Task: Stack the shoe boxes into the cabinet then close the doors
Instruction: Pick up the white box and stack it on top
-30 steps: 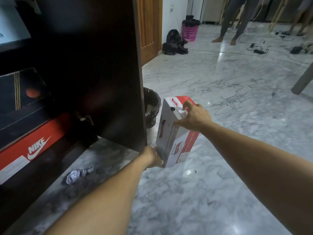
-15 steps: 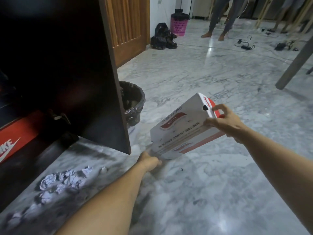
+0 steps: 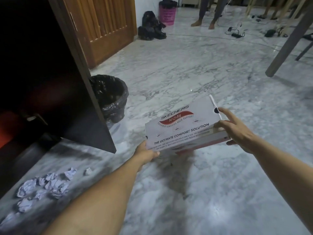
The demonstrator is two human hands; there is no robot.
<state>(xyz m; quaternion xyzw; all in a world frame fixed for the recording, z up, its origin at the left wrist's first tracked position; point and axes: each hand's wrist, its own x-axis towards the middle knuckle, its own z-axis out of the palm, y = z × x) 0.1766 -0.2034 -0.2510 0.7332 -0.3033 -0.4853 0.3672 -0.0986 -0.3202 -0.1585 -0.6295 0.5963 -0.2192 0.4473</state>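
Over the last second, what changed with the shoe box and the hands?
The box was tipped from standing on end to lying nearly flat, lid up, and lifted clear of the floor. The left hand kept its grip on the near corner; the right hand shifted from the top to the far end. The cabinet door stayed open.

A lived-in room of a home. Polished grey-veined marble floor runs throughout, a panelled wooden door stands beside a dark wooden cabinet, a bin lined with a black bag sits on the floor, a pink laundry basket stands by the wall, and a barefoot person waits behind.
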